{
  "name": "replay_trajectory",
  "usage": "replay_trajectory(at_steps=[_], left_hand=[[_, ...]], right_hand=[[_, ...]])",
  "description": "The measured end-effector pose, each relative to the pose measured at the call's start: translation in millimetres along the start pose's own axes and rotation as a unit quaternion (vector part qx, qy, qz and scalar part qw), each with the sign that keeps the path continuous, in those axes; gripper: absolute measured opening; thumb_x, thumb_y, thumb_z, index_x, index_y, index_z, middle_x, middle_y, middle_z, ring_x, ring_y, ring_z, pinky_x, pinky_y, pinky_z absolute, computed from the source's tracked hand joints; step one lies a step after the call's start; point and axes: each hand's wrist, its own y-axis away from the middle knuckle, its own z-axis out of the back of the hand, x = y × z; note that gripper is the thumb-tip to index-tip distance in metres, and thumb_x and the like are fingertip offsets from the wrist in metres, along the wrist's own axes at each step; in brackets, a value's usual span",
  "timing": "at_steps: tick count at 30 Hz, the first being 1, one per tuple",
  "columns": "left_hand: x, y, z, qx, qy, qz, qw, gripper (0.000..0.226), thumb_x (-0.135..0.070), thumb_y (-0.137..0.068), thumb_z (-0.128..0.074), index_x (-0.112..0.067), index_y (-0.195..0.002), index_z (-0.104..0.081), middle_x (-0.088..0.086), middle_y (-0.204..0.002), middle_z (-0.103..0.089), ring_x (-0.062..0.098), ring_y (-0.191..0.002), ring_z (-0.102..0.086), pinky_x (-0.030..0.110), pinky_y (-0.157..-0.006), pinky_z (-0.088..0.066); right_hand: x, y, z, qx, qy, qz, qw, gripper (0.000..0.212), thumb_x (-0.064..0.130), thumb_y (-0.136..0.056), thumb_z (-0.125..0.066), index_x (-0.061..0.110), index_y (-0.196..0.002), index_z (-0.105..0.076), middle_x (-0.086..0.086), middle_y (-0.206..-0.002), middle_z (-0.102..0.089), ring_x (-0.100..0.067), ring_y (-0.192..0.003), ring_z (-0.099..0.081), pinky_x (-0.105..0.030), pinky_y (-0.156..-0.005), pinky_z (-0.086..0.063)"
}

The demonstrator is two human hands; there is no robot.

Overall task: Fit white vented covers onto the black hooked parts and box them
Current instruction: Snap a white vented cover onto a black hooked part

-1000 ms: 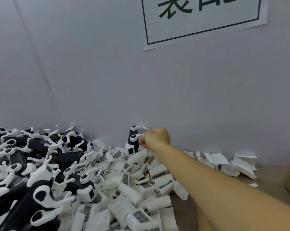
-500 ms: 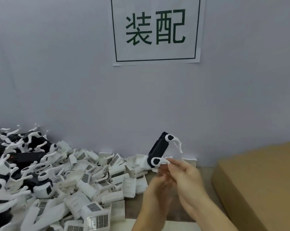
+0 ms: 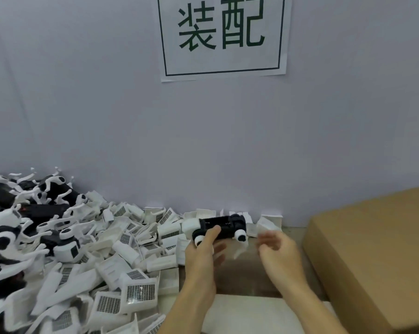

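Left hand (image 3: 203, 249) grips black hooked part (image 3: 221, 226) level; right hand (image 3: 279, 249) loosely curled, holding nothing.

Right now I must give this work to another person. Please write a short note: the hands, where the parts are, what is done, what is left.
Left hand: holds the black hooked part level above the table, thumb on top.
Right hand: free, fingers loosely curled, holding nothing.
White vented covers: loose pile to the left; more black parts behind it.
Cardboard box: on the right, its inside not visible.
Done: one part picked up. Whether a cover sits on it is unclear.
Left: fit a cover if needed, box it, continue with the pile.
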Motion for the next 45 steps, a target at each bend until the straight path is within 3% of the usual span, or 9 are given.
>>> replay_trajectory(at_steps=[3,5,8,17,22,26,33,39,45], left_hand=[[7,3,-9,-0.002,-0.094,-0.030,0.995,0.025,-0.030,-0.081,-0.080,-0.018,-0.100,-0.069,-0.002,-0.085,-0.078,0.017,-0.082,-0.076,0.034,-0.075,-0.057],[6,1,-4,0.017,-0.151,-0.058,0.987,0.020,-0.030,-0.081,-0.081,-0.018,-0.095,-0.073,-0.001,-0.085,-0.078,0.015,-0.080,-0.074,0.029,-0.070,-0.057],[10,4,-6,0.047,-0.194,-0.078,0.977,0.014,-0.026,-0.077,-0.085,-0.016,-0.083,-0.077,0.006,-0.080,-0.077,0.017,-0.077,-0.073,0.027,-0.069,-0.060],[2,3,-4,0.081,-0.020,0.009,0.996,0.051,-0.038,-0.064,-0.085,-0.004,-0.100,-0.076,0.023,-0.101,-0.075,0.035,-0.094,-0.075,0.030,-0.070,-0.060],[1,2,-3,0.098,0.041,0.062,0.992,0.057,-0.046,-0.073,-0.077,-0.006,-0.114,-0.071,0.018,-0.110,-0.075,0.029,-0.101,-0.074,0.039,-0.083,-0.055],[2,3,-7,0.119,0.002,0.039,0.992,0.058,-0.051,-0.077,-0.070,-0.010,-0.117,-0.070,0.007,-0.114,-0.075,0.017,-0.104,-0.073,0.036,-0.085,-0.051],[8,1,-9,0.028,-0.098,-0.068,0.992,0.036,-0.044,-0.081,-0.074,-0.011,-0.097,-0.079,0.008,-0.087,-0.078,0.017,-0.075,-0.074,0.024,-0.055,-0.052],[11,-3,-7,-0.029,-0.140,-0.126,0.982,0.020,-0.030,-0.091,-0.071,-0.011,-0.093,-0.078,0.003,-0.085,-0.079,0.018,-0.085,-0.076,0.035,-0.082,-0.059],[15,-1,-11,-0.006,-0.165,-0.130,0.978,0.015,-0.028,-0.093,-0.069,-0.014,-0.095,-0.075,-0.002,-0.084,-0.079,0.009,-0.081,-0.075,0.017,-0.067,-0.053]], right_hand=[[2,-2,11,0.120,-0.036,0.085,0.988,0.054,-0.003,-0.092,-0.056,0.037,-0.129,-0.054,0.023,-0.129,-0.054,0.007,-0.117,-0.051,-0.014,-0.076,-0.049],[1,-2,12,0.200,-0.005,0.099,0.975,0.056,0.000,-0.093,-0.059,0.039,-0.134,-0.051,0.024,-0.130,-0.052,0.016,-0.108,-0.054,-0.010,-0.072,-0.052],[-3,-5,12,0.184,0.088,0.123,0.971,0.049,0.005,-0.094,-0.064,0.034,-0.131,-0.054,0.027,-0.122,-0.051,0.029,-0.103,-0.046,0.003,-0.078,-0.041],[-1,-9,10,0.114,-0.003,0.111,0.987,0.025,0.019,-0.088,-0.073,0.044,-0.083,-0.076,0.016,-0.092,-0.073,0.001,-0.087,-0.067,-0.009,-0.071,-0.050],[-4,-10,2,0.037,-0.097,0.061,0.993,0.003,0.027,-0.086,-0.075,0.027,-0.089,-0.077,0.014,-0.084,-0.076,-0.001,-0.082,-0.070,-0.009,-0.064,-0.050],[-6,-8,-6,-0.025,-0.133,0.028,0.990,0.018,0.035,-0.083,-0.078,0.019,-0.091,-0.074,0.005,-0.080,-0.075,-0.002,-0.074,-0.070,-0.010,-0.055,-0.048],[-11,2,-19,0.088,0.102,0.136,0.982,0.042,0.058,-0.063,-0.071,0.046,-0.102,-0.058,0.020,-0.100,-0.064,0.009,-0.096,-0.057,-0.011,-0.074,-0.049],[-13,6,-26,0.151,0.151,0.145,0.966,0.027,0.034,-0.079,-0.072,0.042,-0.102,-0.060,0.017,-0.094,-0.069,0.005,-0.089,-0.063,-0.013,-0.072,-0.052],[-6,4,-24,0.130,0.210,0.152,0.957,0.031,0.037,-0.072,-0.070,0.035,-0.103,-0.065,0.013,-0.085,-0.071,-0.004,-0.080,-0.066,-0.028,-0.071,-0.058]])
